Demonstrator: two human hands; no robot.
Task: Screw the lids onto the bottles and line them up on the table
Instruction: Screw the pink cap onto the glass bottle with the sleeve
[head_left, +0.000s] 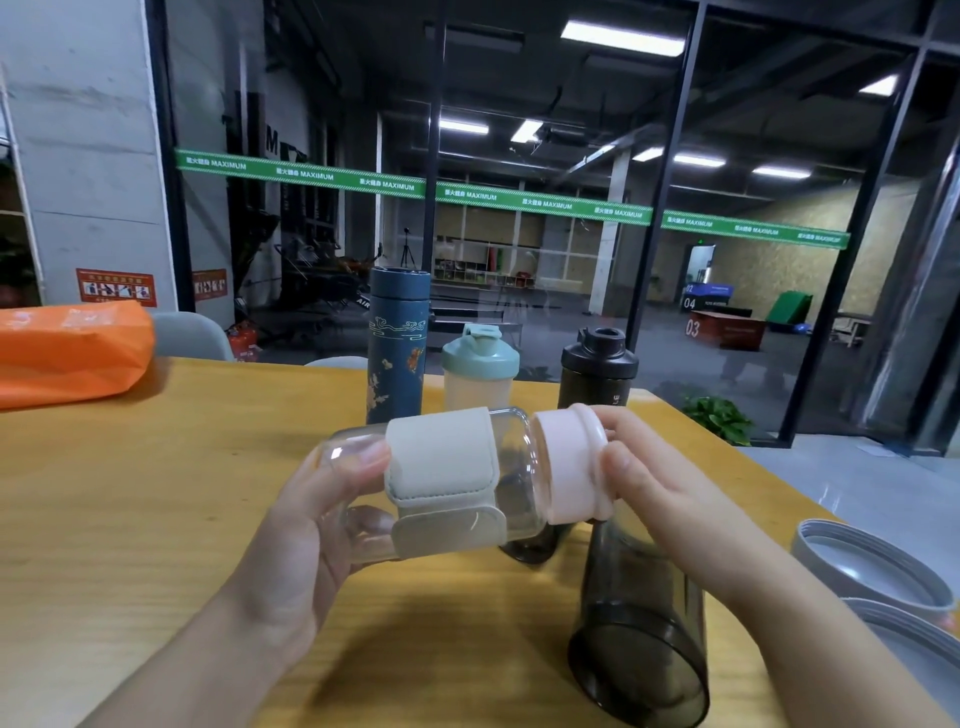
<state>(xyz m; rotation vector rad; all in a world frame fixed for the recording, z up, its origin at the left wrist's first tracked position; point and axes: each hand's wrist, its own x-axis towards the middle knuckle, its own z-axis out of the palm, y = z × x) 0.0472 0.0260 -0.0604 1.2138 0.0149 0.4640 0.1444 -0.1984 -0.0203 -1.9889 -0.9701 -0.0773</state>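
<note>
Sideways clear bottle (514, 467), grey sleeve (441, 462), pink lid (569, 462).

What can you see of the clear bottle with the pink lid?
The clear bottle looks like glass or clear plastic, and looks empty. A pale grey-green sleeve with a strap wraps its middle. It is held sideways above the wooden table, base to the left. The left hand grips the body; the right hand holds the pink lid, seated on the neck.
</note>
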